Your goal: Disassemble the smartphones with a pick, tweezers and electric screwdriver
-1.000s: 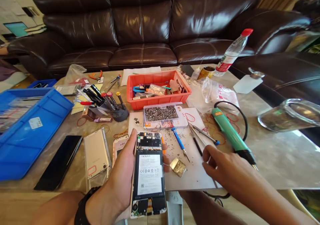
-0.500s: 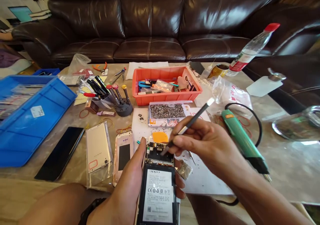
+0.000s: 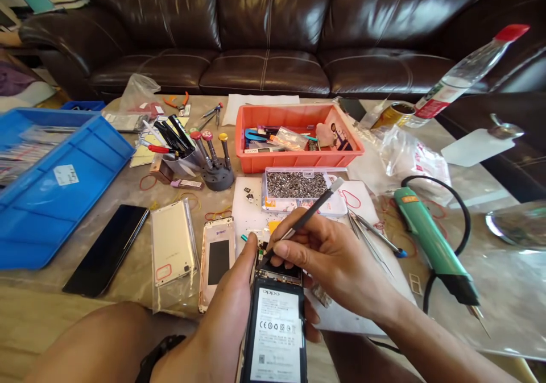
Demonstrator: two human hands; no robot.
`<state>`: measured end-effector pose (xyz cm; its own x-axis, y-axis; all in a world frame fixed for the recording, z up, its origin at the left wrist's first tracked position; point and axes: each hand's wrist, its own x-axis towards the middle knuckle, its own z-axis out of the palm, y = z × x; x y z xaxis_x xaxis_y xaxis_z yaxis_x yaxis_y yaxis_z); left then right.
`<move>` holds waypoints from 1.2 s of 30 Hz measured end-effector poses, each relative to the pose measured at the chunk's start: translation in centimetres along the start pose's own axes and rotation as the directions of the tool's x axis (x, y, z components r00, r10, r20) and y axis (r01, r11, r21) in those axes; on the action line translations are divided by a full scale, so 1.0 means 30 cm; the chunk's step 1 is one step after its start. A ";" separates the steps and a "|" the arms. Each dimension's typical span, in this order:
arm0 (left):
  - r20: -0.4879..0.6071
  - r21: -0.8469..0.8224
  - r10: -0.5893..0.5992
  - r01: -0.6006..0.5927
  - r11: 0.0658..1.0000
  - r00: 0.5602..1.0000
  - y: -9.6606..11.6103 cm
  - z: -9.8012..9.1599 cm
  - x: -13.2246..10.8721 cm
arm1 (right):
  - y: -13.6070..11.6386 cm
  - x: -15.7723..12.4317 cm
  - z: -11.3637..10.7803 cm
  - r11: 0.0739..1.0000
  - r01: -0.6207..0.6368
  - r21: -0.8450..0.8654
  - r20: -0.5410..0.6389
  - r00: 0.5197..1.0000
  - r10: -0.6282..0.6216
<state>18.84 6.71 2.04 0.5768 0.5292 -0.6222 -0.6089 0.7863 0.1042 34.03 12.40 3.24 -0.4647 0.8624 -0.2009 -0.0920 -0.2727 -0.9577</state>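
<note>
From the head camera, I have both bare hands near the middle. The left hand (image 3: pixel 232 300) comes in from the near left, curled around the opened phone with a black body and white-labelled battery (image 3: pixel 277 332); its thumb lies along the left edge and fingertips show past the right edge. The right hand (image 3: pixel 335 252) reaches in from the near right, thumb and fingers pinching a slim black tool with a pale flat upper end (image 3: pixel 309 212). That tool slants down to the left, its lower tip at the far end of the phone, over the circuit board; I can't tell whether it touches. So the phone sits in the left grip, just below the right hand. Left of it lies a pale pink phone shell with a black rectangle (image 3: pixel 219 262); beyond stands an orange-red plastic tray (image 3: pixel 298 162).
</note>
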 end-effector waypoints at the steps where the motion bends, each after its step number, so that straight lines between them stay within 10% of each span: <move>1: -0.008 0.007 -0.007 0.007 1.000 1.000 -0.001 0.002 0.003 | 0.000 0.001 -0.006 1.000 -0.001 -0.017 0.005 1.000 0.002; 10: -0.153 0.122 -0.104 0.124 0.985 0.983 -0.019 0.030 0.028 | -0.005 -0.014 -0.033 0.967 -0.184 -0.174 -0.063 0.982 0.176; 36: -0.223 0.074 0.005 0.012 0.997 0.975 0.008 0.061 0.027 | 0.053 -0.101 -0.069 0.969 0.119 -0.217 -0.065 0.989 -0.136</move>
<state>20.16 7.92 2.98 0.4380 0.4486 -0.7791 -0.5600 0.8141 0.1540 37.11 10.23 1.89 -0.3898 0.9173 -0.0816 0.0462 -0.0690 -0.9965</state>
